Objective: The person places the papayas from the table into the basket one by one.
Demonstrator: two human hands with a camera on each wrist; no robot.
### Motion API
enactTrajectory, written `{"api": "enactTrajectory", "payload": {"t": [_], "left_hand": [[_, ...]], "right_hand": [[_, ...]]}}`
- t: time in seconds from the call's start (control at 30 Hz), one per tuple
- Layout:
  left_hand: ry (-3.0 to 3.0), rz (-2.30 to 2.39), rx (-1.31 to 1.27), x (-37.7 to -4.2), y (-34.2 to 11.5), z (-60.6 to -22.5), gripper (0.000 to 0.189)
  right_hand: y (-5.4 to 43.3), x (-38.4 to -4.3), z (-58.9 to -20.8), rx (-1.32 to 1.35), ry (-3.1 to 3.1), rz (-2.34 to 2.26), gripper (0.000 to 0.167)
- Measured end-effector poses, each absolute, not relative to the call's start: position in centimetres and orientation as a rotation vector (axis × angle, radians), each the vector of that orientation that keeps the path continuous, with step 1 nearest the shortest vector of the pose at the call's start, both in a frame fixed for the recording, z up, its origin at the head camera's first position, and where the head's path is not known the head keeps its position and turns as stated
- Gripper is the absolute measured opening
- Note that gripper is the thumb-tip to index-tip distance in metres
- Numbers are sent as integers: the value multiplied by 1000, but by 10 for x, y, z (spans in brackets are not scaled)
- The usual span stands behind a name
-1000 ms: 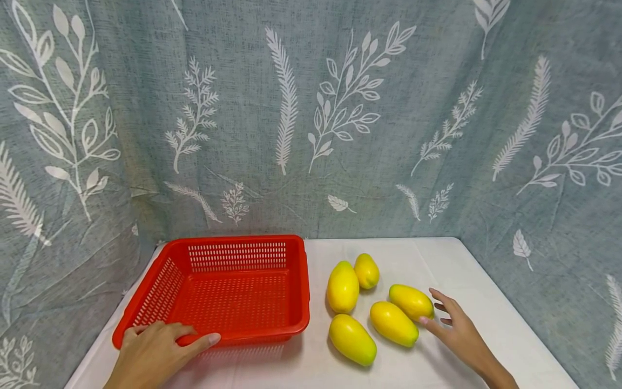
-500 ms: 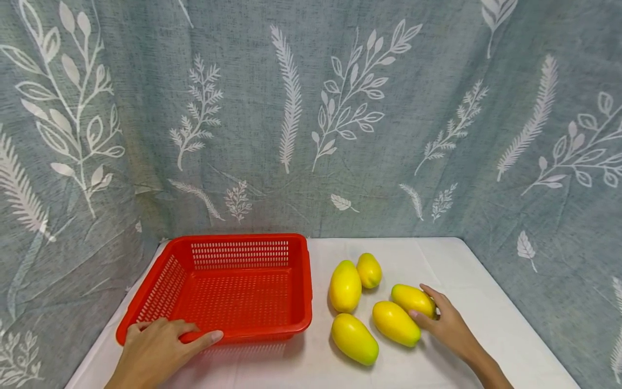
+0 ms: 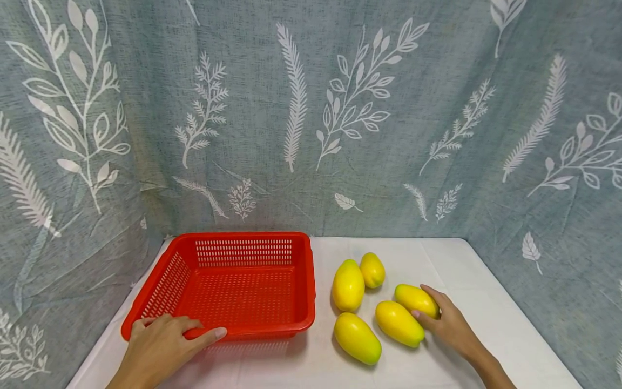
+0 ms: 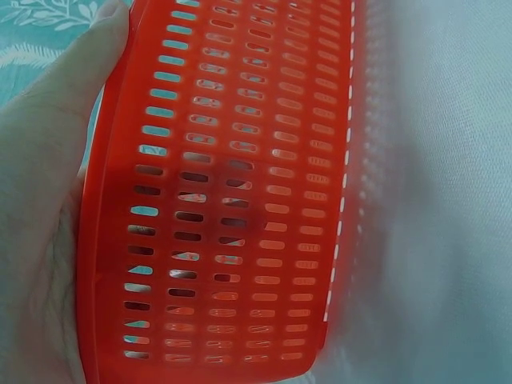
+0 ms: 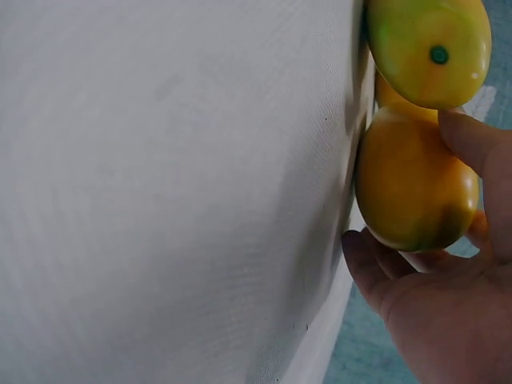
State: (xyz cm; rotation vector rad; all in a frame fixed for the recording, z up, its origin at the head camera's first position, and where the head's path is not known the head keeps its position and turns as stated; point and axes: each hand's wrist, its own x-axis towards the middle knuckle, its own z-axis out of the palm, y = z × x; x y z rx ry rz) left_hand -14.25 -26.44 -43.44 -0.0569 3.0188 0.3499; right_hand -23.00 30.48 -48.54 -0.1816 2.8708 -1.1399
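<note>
Yellow skin fills the curve of the right hand (image 3: 449,323): its thumb lies on the near side of the held fruit (image 3: 415,300) and its fingers reach round the far side and the end, a narrow grasp shaped to the fruit, though how firmly it presses I cannot tell. That fruit seems to rest on the white desk (image 3: 291,373), not lifted. Just beside it, on the thumb side, lies a second fruit (image 3: 397,323), so close that I cannot tell whether the two touch. Further left are the near fruit (image 3: 357,339), the large fruit (image 3: 347,285) and, just beside the latter, the small fruit (image 3: 372,271). Beyond them stands the red basket (image 3: 267,328), with nothing in it; the left hand (image 3: 165,341) grips its near rim towards the left corner, thumb outside and fingers over the edge. Patterned curtain (image 3: 272,194) closes off the back and sides. The step in hand looks to be securing the first fruit. The next move, I judge, calls for firming thumb and fingers evenly on the smooth skin, then raising it straight up, clear of its neighbour, while the left hand steadies the basket.
</note>
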Motion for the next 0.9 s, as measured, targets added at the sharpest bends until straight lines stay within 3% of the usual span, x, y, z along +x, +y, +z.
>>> {"api": "enactTrajectory", "payload": {"t": [0.9], "left_hand": [[3026,374,-70,-143,-263,-435,87]], "right_hand": [[305,-221,-471,-270,2972,-1195,78]]}}
